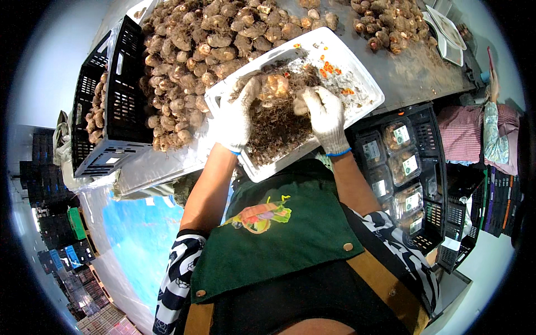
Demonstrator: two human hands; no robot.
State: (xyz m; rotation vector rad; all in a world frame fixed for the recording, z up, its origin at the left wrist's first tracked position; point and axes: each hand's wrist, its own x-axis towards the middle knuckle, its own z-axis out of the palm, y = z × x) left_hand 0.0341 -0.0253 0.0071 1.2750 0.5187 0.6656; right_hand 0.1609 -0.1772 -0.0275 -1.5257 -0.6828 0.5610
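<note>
One brown corm (274, 86), shaggy with roots, was held over a white tray (357, 79); clock directions were taken from this corm; left hand (237, 114), white-gloved, at eight o'clock, gripped the corm, its fingers partly hidden; right hand (324, 114), likewise gloved, at four o'clock, had its fingers bent in beside the roots, whether closed on any could not be told; fibrous debris (279, 134) lay at six o'clock and orange fragments (329, 69) at two to three, both inside the tray; a large heap of corms (187, 67) spread at ten; a black slotted crate (125, 84) stood at nine; a smaller heap (388, 25) lay at two; a black crate of clear packs (427, 137) stood at four.
</note>
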